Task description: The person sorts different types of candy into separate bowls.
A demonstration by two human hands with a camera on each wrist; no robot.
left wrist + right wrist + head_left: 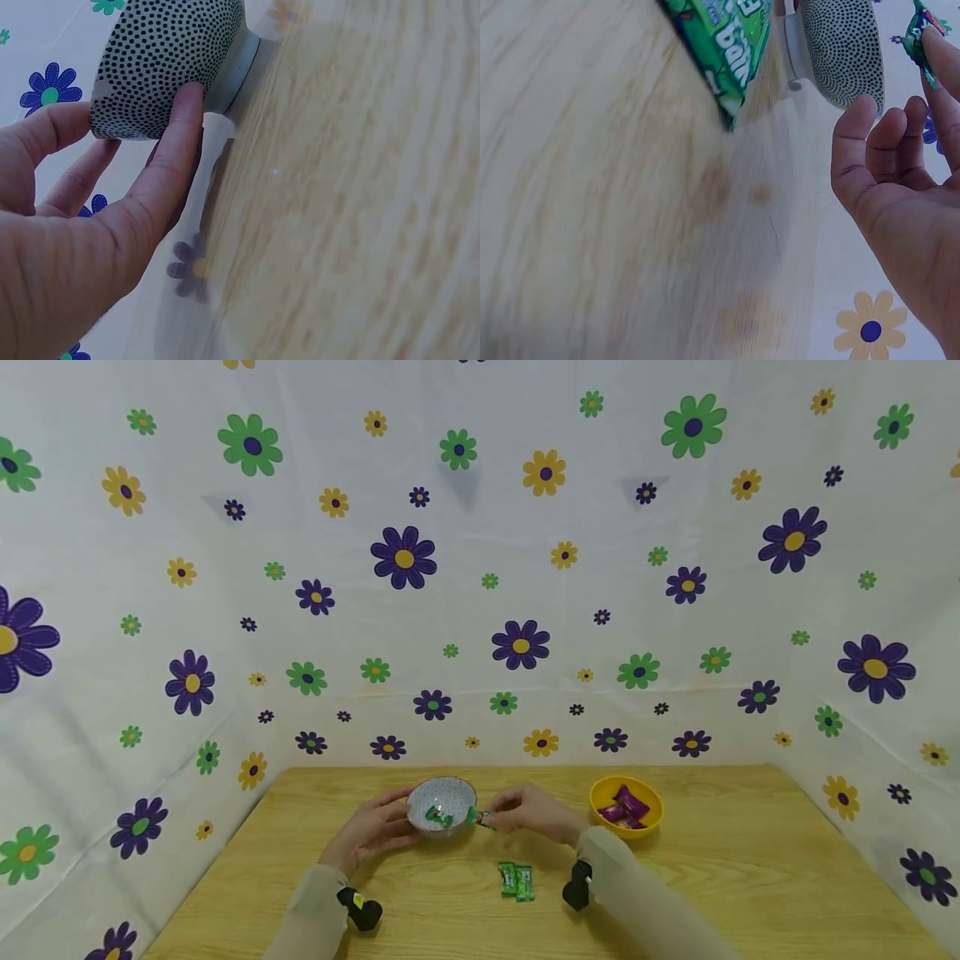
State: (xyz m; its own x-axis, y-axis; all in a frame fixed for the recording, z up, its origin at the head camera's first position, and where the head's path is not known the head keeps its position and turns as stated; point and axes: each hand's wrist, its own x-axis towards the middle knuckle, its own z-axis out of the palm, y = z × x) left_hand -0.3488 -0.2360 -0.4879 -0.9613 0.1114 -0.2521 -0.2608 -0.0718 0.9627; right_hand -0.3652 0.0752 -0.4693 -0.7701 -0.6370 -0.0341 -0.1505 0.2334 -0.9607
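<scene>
A small patterned bowl (442,794) with a reddish rim stands at the middle left of the table, green wrapped candy (438,816) inside it. My left hand (377,828) grips the bowl's left side; its fingers touch the dotted outer wall (165,67) in the left wrist view. Just beyond the bowl's right rim, my right hand (536,812) pinches another green wrapped candy (922,37) between thumb and forefinger. Two more green candies (516,881) lie side by side on the table, nearer to me.
To the right, a yellow bowl (654,829) holds several purple wrapped candies (628,807). All of this stands on a wood-grain table (712,877). A white flowered cloth (480,610) hangs behind the table and along both sides.
</scene>
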